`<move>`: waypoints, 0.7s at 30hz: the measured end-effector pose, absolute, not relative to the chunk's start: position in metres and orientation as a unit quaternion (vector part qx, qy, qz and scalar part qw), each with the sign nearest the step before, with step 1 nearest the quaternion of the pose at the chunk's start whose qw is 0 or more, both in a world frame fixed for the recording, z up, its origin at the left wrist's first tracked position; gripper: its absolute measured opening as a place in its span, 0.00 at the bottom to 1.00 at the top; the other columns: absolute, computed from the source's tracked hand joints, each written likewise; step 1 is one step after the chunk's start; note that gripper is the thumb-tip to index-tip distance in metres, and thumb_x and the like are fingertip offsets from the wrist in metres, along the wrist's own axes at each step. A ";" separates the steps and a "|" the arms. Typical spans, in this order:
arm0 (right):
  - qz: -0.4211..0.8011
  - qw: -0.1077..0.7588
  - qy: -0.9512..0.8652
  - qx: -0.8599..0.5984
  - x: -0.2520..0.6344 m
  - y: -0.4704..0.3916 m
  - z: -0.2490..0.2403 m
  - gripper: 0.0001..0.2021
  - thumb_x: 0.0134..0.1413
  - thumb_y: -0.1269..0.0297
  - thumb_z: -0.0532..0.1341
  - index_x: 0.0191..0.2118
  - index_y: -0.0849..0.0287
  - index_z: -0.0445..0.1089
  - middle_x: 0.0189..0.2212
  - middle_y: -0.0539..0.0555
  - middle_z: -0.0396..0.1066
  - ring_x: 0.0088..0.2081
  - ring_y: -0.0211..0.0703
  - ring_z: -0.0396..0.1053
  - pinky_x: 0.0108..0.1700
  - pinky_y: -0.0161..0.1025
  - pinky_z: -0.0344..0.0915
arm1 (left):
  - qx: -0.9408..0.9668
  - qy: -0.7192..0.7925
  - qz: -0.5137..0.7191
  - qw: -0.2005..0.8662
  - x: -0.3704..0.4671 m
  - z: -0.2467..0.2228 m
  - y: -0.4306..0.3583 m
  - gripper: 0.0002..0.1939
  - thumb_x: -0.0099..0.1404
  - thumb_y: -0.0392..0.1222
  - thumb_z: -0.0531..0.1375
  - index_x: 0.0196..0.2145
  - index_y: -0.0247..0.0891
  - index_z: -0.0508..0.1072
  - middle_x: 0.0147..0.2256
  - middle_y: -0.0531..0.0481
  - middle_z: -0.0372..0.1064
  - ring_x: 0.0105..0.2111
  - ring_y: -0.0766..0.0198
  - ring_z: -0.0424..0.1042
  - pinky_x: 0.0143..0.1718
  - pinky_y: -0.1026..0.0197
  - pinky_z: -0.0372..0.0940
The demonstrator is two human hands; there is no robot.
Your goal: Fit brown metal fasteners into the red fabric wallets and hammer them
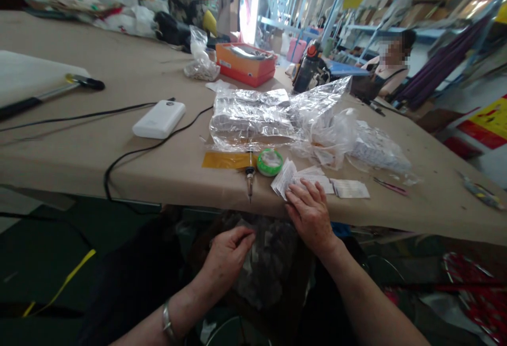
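Below the table's front edge, my left hand [230, 253] is closed in a pinch; whatever its fingertips hold is too small to make out. My right hand [309, 213] rests with fingers spread on a fanned stack of white printed labels [283, 177] at the table edge. Beside the labels sits a green round tin [270, 162]. A soldering iron [250, 174] lies left of the tin, its tip toward the edge, across a strip of amber tape [224, 160]. A further small stack of labels [350, 188] lies to the right of my right hand.
Clear plastic bags [253, 119] lie behind the tin. Farther back stand an orange box [245, 64] and a dark bottle [307, 66]. A white power bank [159, 119] and black cable [114, 164] lie left, tweezers [390, 186] and pliers [481, 192] right. Two people sit beyond.
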State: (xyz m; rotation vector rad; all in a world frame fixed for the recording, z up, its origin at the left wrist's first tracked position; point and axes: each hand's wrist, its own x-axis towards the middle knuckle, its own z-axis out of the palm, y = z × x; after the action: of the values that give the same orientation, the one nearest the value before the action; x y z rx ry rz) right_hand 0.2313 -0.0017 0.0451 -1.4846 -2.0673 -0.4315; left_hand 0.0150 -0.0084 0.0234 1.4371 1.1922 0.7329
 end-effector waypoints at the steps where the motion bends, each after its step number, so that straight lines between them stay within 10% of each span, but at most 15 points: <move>1: -0.161 0.295 -0.768 -0.545 0.233 0.000 0.045 0.10 0.57 0.67 0.59 0.44 0.55 0.72 0.47 0.52 0.73 0.56 0.51 0.61 0.62 0.57 0.48 | 0.599 0.495 0.308 0.549 0.019 0.027 -0.009 0.10 0.58 0.44 0.57 0.27 0.36 0.75 0.25 0.51 0.71 0.28 0.64 0.67 0.32 0.65 0.60; 10: -0.098 0.398 -0.801 -0.436 0.230 -0.028 0.048 0.07 0.55 0.71 0.60 0.38 0.54 0.72 0.41 0.52 0.75 0.54 0.46 0.65 0.59 0.53 0.58 | 0.231 0.328 0.317 0.859 0.063 0.065 -0.006 0.12 0.60 0.45 0.61 0.36 0.32 0.72 0.30 0.46 0.72 0.28 0.65 0.71 0.32 0.62 0.67; 21: -0.132 0.287 -0.748 -0.584 0.255 -0.030 0.061 0.22 0.57 0.65 0.58 0.56 0.66 0.62 0.49 0.65 0.68 0.56 0.56 0.60 0.55 0.55 0.62 | 0.239 0.422 0.300 0.822 0.078 0.075 -0.001 0.05 0.63 0.33 0.56 0.35 0.29 0.70 0.25 0.45 0.71 0.23 0.66 0.71 0.27 0.64 0.68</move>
State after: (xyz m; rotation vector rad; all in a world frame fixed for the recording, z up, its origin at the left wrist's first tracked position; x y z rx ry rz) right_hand 0.2552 -0.0301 0.0612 -1.5598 -1.9996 -0.3516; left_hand 0.0783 -0.0006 0.0749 0.5080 0.8970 0.6377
